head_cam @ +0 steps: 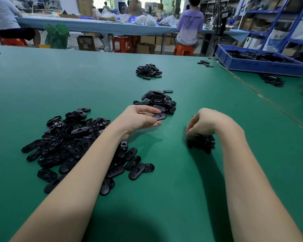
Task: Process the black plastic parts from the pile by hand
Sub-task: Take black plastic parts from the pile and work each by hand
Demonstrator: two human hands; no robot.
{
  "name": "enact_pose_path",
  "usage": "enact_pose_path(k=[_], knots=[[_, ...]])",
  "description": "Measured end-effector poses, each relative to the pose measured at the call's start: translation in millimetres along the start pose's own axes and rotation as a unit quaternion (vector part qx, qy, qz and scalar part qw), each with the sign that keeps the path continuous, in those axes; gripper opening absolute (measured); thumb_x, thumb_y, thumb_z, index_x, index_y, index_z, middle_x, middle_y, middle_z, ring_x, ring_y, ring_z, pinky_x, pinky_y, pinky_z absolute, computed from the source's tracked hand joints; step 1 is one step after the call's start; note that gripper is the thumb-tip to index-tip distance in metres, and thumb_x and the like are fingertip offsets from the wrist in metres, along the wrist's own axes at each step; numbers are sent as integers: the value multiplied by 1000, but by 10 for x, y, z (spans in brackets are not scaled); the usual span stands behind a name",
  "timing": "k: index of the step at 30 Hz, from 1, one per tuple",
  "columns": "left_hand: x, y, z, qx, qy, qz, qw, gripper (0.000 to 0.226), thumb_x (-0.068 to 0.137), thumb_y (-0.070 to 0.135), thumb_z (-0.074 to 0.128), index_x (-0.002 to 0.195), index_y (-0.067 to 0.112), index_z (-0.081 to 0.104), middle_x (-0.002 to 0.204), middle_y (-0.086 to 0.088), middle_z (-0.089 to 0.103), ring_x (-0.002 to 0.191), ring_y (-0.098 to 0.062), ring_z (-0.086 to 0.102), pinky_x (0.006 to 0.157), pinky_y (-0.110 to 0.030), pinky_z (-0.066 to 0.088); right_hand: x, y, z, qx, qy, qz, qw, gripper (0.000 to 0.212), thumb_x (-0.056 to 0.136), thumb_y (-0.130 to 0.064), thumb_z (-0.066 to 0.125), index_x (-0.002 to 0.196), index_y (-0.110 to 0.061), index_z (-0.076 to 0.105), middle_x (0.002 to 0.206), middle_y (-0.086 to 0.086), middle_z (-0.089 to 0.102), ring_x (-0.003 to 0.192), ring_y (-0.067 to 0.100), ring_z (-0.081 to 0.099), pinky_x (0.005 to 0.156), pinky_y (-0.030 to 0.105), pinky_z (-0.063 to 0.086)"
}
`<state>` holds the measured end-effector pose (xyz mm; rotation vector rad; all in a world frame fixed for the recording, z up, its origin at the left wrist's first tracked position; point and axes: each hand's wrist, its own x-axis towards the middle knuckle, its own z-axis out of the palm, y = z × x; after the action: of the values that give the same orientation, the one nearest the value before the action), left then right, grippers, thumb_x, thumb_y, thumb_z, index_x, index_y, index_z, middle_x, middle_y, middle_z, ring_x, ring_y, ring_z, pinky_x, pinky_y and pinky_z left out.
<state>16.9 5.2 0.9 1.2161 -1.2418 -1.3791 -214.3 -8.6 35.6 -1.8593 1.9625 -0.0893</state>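
left grip [140, 117] — one black part [159, 116] is pinched above mid-bench | right grip [202, 124] — fingers are curled onto a small black stack [201, 143] | loose pile [73, 145] is spread toward the bench's [42, 81] near-left edge

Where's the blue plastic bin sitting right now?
In the head view, the blue bin sits at the far right, on the neighbouring green table beyond the seam, with black parts inside and more scattered just in front of it.
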Motion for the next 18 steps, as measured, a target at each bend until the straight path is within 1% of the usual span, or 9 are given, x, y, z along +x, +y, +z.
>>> enact_pose_path(k=[2, 3, 4, 6, 8, 10, 13, 16, 18], knots=[[0, -4, 6, 3, -3, 2, 1000, 29, 87, -17, 62, 104, 3, 73, 87, -10, 72, 83, -23, 76, 77, -22, 60, -7, -25, 1, 96, 21, -61, 993, 8, 76, -31, 84, 76, -27, 77, 73, -13, 69, 68, 4, 59, 59, 21, 44], [-1, -5, 12, 3, -6, 4, 1000, 28, 87, -16, 63, 104, 4, 73, 87, -11, 73, 84, -23, 76, 76, -22, 59, -19, -47, 10, 158, 23, -84, 984, 8, 78, -30, 85, 78, -27, 77, 64, -15, 66, 57, 1, 54, 51, 18, 40], [-4, -7, 12, 3, -8, 5, 1000, 27, 87, -15, 64, 103, 4, 73, 89, -13, 74, 84, -23, 76, 75, -22, 59, -31, -77, 31, 219, 18, -98, 971, 8, 78, -30, 85, 81, -27, 78, 60, -15, 62, 49, 1, 48, 46, 16, 37], [-7, -6, 23, 1, -12, 6, 1000, 26, 86, -14, 66, 103, 5, 72, 93, -16, 75, 83, -23, 76, 73, -22, 59, -39, -127, 82, 300, 7, -113, 947, 9, 79, -30, 85, 86, -29, 80, 65, -9, 57, 50, 5, 41, 45, 16, 32], [-6, -5, 31, 1, -17, 7, 1000, 26, 86, -14, 66, 102, 5, 72, 94, -17, 76, 83, -23, 76, 73, -22, 59, -39, -167, 141, 330, 1, -114, 937, 8, 79, -27, 85, 85, -31, 81, 67, -8, 58, 53, 7, 40, 45, 18, 30], [-1, -10, 34, 0, -22, 6, 1000, 25, 86, -13, 66, 103, 4, 72, 94, -18, 76, 83, -22, 75, 74, -22, 59, -37, -189, 193, 348, -10, -101, 932, 10, 77, -23, 85, 83, -30, 82, 68, -8, 60, 50, 6, 39, 44, 18, 27], [4, -17, 35, -3, -25, 6, 1000, 24, 86, -13, 66, 103, 3, 72, 101, -21, 75, 85, -24, 75, 77, -23, 59, -28, -200, 230, 366, -17, -81, 927, 10, 76, -20, 85, 81, -28, 82, 70, -5, 63, 43, 4, 38, 39, 17, 24], [4, -24, 37, -4, -26, 8, 1000, 24, 85, -12, 67, 102, 4, 73, 105, -23, 74, 89, -27, 75, 83, -26, 60, -28, -207, 236, 364, -3, -75, 928, 9, 75, -22, 86, 78, -28, 81, 64, -8, 62, 47, 7, 39, 39, 18, 24], [6, -30, 35, -5, -24, 10, 1000, 23, 85, -12, 68, 101, 5, 73, 104, -21, 74, 90, -27, 75, 84, -26, 60, -35, -216, 233, 355, 13, -77, 932, 8, 74, -24, 86, 75, -29, 80, 66, -6, 61, 54, 9, 39, 42, 19, 26]])
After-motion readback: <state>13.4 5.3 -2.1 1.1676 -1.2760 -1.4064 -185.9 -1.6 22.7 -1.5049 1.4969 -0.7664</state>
